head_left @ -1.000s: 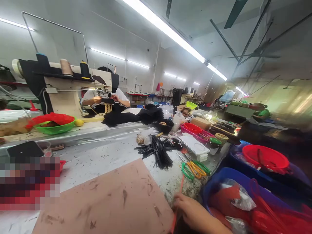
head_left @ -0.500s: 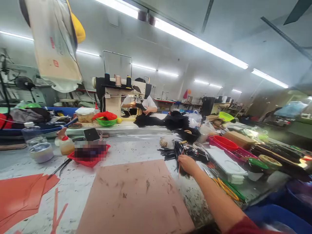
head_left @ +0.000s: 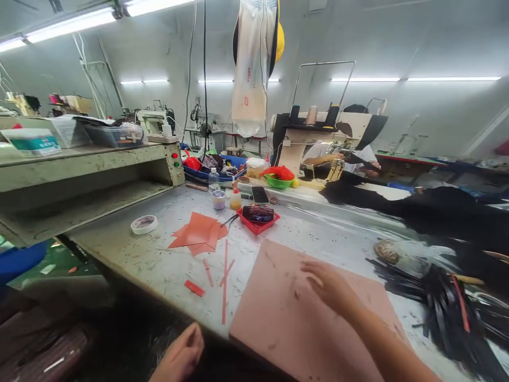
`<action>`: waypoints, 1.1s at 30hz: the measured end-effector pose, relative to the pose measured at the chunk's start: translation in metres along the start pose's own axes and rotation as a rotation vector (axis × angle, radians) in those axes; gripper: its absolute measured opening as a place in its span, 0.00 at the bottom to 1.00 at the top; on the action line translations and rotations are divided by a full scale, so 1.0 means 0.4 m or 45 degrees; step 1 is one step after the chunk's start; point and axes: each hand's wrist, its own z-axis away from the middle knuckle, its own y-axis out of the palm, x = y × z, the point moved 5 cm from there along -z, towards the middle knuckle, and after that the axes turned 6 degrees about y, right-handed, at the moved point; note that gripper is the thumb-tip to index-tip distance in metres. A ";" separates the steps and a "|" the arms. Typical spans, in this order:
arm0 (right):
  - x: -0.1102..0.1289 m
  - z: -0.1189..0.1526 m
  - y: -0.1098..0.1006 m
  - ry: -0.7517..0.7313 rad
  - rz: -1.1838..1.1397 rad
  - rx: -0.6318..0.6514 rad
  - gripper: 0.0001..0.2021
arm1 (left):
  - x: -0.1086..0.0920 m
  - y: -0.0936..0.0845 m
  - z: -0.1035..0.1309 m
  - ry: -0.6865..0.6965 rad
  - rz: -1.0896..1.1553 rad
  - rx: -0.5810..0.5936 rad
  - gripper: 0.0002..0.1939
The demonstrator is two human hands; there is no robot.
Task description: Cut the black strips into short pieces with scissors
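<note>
My right hand (head_left: 328, 286) reaches over the pink board (head_left: 278, 297), fingers stretched out and holding nothing. It is unclear whether it touches the board. My left hand (head_left: 181, 353) is curled closed below the table's front edge, and nothing shows in it. Nearest to it on the table are a small red-orange piece (head_left: 194, 287) and thin orange strips (head_left: 225, 281). Behind them lies a stack of orange sheets (head_left: 199, 231). On the right, an orange strip (head_left: 461, 305) rests on a bundle of black strips (head_left: 441, 302).
A roll of white tape (head_left: 143, 224) lies at the left. Farther back are a red tray (head_left: 254, 227) with a dark device, a phone (head_left: 260, 194), a bottle (head_left: 235, 200) and a jar (head_left: 218, 200). A person works at a sewing machine (head_left: 294, 143) opposite. A shelf (head_left: 91, 159) borders the left.
The view has swung left. My right hand has let go of the orange strip by the black strips and moved left over the pink board. My left hand has come into view.
</note>
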 end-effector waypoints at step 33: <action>0.447 0.115 0.091 -0.486 -0.750 -0.624 0.08 | -0.006 -0.051 -0.026 0.074 0.103 -0.137 0.20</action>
